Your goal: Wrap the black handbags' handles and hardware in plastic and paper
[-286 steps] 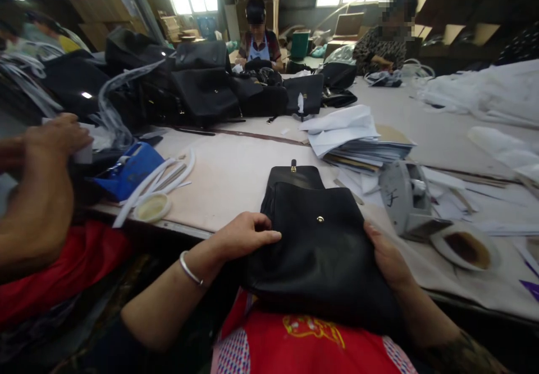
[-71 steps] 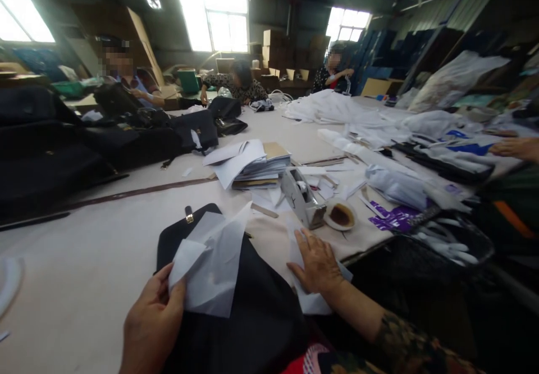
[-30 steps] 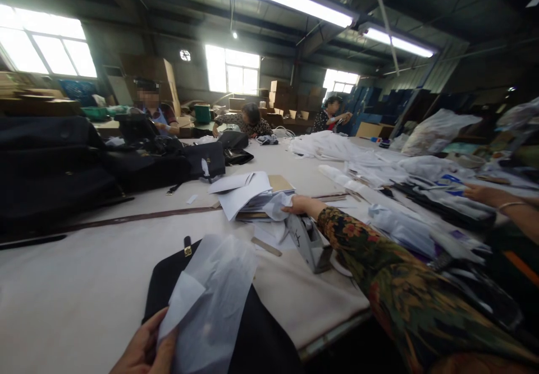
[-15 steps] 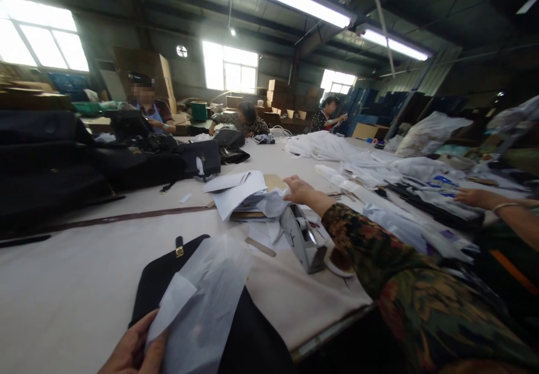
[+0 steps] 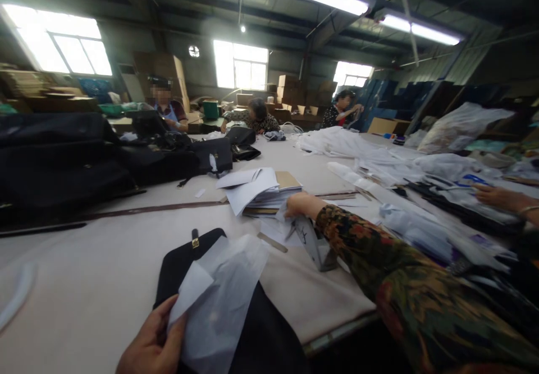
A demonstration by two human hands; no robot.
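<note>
While the left hand (image 5: pixel 151 346) pinches a sheet of thin white tissue paper (image 5: pixel 223 295) between thumb and fingers, the right hand (image 5: pixel 301 204) reaches far across the pale worktable (image 5: pixel 96 273). Its fingers are curled shut on a loose white sheet (image 5: pixel 281 214) at the near edge of a stack of white paper sheets (image 5: pixel 259 190).

A grey metal tape dispenser (image 5: pixel 315 243) stands just under the right wrist, between that stack and the black leather bag (image 5: pixel 177 264). A flat wooden stick (image 5: pixel 273 242) lies beside it. A heap of black bags (image 5: pixel 63 160) fills the left of the table, and white plastic wrappers (image 5: pixel 357 144) cover the right. There another person's hand (image 5: pixel 497 197) rests on them. Three people sit at the far end.

The bag lies flat at the near edge, partly under the tissue paper. Its long axis runs from the person's lap away and to the left. Its flap end, with a small brass clasp (image 5: pixel 195 241), points away towards the heap of bags.
</note>
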